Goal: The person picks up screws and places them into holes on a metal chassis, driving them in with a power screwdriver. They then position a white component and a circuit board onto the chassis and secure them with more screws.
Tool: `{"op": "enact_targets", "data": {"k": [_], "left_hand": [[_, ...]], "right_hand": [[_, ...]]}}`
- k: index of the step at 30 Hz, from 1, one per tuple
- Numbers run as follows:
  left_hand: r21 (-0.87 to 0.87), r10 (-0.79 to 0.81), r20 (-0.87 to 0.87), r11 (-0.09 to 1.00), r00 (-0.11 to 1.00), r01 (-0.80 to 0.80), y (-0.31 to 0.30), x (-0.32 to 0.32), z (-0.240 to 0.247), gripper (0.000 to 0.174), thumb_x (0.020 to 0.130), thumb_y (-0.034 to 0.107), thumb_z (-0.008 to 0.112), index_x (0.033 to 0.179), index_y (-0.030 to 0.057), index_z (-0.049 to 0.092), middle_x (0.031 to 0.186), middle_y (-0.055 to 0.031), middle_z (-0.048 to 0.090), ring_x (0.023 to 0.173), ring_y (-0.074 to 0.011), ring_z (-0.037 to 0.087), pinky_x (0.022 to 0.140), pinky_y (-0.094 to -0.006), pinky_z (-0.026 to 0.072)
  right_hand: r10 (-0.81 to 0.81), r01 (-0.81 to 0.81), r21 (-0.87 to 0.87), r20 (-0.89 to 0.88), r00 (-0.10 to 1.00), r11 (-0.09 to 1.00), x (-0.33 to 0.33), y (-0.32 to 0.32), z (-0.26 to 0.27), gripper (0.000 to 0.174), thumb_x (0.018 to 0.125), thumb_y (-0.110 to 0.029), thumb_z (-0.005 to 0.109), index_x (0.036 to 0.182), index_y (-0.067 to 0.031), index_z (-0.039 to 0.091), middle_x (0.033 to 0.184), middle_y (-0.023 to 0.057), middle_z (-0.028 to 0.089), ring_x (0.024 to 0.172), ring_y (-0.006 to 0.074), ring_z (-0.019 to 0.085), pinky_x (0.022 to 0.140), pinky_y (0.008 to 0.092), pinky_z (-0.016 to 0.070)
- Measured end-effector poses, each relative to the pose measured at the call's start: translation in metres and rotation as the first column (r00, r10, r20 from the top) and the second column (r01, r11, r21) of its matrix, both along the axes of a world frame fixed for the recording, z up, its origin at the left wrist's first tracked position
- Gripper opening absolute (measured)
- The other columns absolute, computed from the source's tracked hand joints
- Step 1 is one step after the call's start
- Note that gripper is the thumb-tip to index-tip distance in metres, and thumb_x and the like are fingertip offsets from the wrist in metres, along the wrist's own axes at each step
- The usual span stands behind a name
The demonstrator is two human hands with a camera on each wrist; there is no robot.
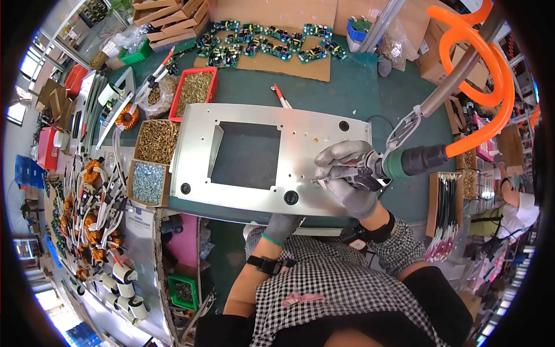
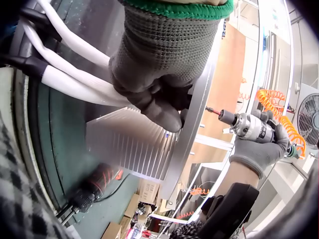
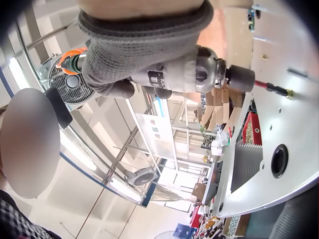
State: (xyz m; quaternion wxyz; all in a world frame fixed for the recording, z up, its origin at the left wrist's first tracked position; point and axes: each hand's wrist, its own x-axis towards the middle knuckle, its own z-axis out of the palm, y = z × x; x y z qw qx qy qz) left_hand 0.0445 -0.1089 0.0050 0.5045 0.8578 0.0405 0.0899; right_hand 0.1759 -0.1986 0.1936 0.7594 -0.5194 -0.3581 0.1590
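A silvery metal panel (image 1: 193, 141) with a rectangular cutout lies in front of the person. The right hand (image 1: 350, 179), in a grey glove, grips an air screwdriver (image 3: 184, 74) fed by an orange coiled hose. Its bit meets a brass-coloured screw (image 3: 289, 93) at the panel's face in the right wrist view. Below the panel's near edge is the gloved left hand (image 1: 282, 227). In the left wrist view its fingers curl round a dark part (image 2: 174, 97) behind the panel, mostly hidden by the glove. Thick white cables (image 2: 75, 85) and a finned heat sink (image 2: 129, 142) are beside that hand.
Left of the panel stand boxes of brass screws (image 1: 157, 141) and silvery screws (image 1: 147, 182), and a red bin (image 1: 215, 87). Green circuit boards (image 1: 277, 49) lie on cardboard at the back. Another power driver (image 2: 92, 189) lies below the panel. A box of black cables (image 1: 445, 202) stands right.
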Motion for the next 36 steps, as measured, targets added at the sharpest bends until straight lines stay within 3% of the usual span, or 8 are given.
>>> {"op": "enact_targets", "data": {"k": [14,17,21,23,29,32,34,36], "left_hand": [[-0.031,0.034,0.145,0.999,0.989,-0.029,0.004,-0.005,0.015,0.031,0.078,0.015,0.069,0.104,0.0029,0.057,0.093,-0.0121,0.060,0.086,-0.0277,0.059,0.074,-0.0382,0.0473],[-0.155,0.051,0.142,0.987,0.989,-0.029,0.005,-0.006,0.033,0.028,0.078,0.013,0.069,0.102,0.0029,0.058,0.091,-0.0105,0.060,0.085,-0.0266,0.059,0.074,-0.0372,0.0475],[-0.677,0.057,-0.022,0.734,0.998,-0.057,0.001,-0.008,0.032,0.026,0.078,0.012,0.069,0.099,0.0023,0.059,0.091,-0.0093,0.061,0.085,-0.0248,0.060,0.074,-0.0355,0.0478],[-0.620,-0.017,-0.069,0.784,0.997,-0.029,0.005,-0.009,0.036,0.023,0.079,0.011,0.068,0.098,0.0016,0.059,0.091,-0.0088,0.061,0.085,-0.0238,0.060,0.074,-0.0344,0.0482],[-0.904,-0.006,-0.244,0.363,0.970,-0.225,-0.002,0.001,0.036,0.029,0.081,0.004,0.063,0.108,0.0022,0.054,0.092,-0.0052,0.061,0.087,-0.0164,0.060,0.076,-0.0312,0.0511],[0.017,0.297,0.027,0.955,0.955,-0.297,-0.022,0.013,-0.005,0.030,0.084,0.010,0.059,0.112,0.0032,0.053,0.111,-0.0086,0.057,0.102,-0.0178,0.055,0.085,-0.0357,0.0468],[-0.443,0.363,-0.043,0.828,0.931,-0.343,-0.040,0.023,-0.070,0.038,0.083,0.013,0.060,0.118,0.0038,0.049,0.114,-0.0098,0.055,0.106,-0.0202,0.054,0.088,-0.0375,0.0444],[-0.327,0.380,0.016,0.876,0.925,-0.354,-0.038,0.023,-0.064,0.043,0.081,0.016,0.061,0.120,0.0043,0.048,0.114,-0.0106,0.054,0.107,-0.0229,0.053,0.090,-0.0388,0.0431]], "right_hand": [[0.026,-0.021,0.055,-0.078,0.997,0.998,0.001,0.002,-0.001,0.044,0.067,0.017,0.048,0.107,-0.0015,0.044,0.096,0.0127,0.058,0.081,0.0156,0.061,0.074,0.0319,0.0540],[-0.055,0.055,0.043,-0.005,0.998,0.998,0.002,0.004,-0.006,0.044,0.072,0.017,0.053,0.111,-0.0024,0.044,0.094,0.0190,0.060,0.069,0.0192,0.061,0.050,0.0283,0.0500],[-0.066,0.067,0.040,-0.029,0.997,0.997,0.001,0.005,-0.005,0.044,0.070,0.018,0.052,0.109,-0.0011,0.045,0.093,0.0188,0.060,0.065,0.0196,0.061,0.049,0.0288,0.0499],[-0.067,0.069,0.042,-0.044,0.997,0.997,0.002,0.005,-0.005,0.044,0.069,0.018,0.051,0.108,-0.0003,0.045,0.093,0.0187,0.060,0.063,0.0198,0.061,0.049,0.0292,0.0503],[-0.123,0.122,-0.030,-0.041,0.992,0.992,-0.001,0.004,-0.001,0.044,0.066,0.019,0.049,0.106,0.0012,0.045,0.089,0.0180,0.060,0.064,0.0201,0.061,0.049,0.0290,0.0503],[-0.138,0.137,-0.035,-0.047,0.989,0.990,-0.001,0.006,0.000,0.044,0.066,0.018,0.049,0.107,0.0012,0.045,0.088,0.0177,0.060,0.065,0.0203,0.061,0.050,0.0289,0.0503],[-0.128,0.128,-0.013,-0.073,0.989,0.992,-0.002,0.005,-0.002,0.044,0.067,0.016,0.049,0.108,0.0008,0.045,0.089,0.0175,0.060,0.065,0.0202,0.061,0.049,0.0285,0.0499],[-0.104,0.105,0.008,-0.081,0.991,0.994,-0.002,0.003,-0.005,0.044,0.067,0.015,0.049,0.108,0.0003,0.045,0.090,0.0174,0.059,0.066,0.0202,0.060,0.049,0.0280,0.0496]]}}
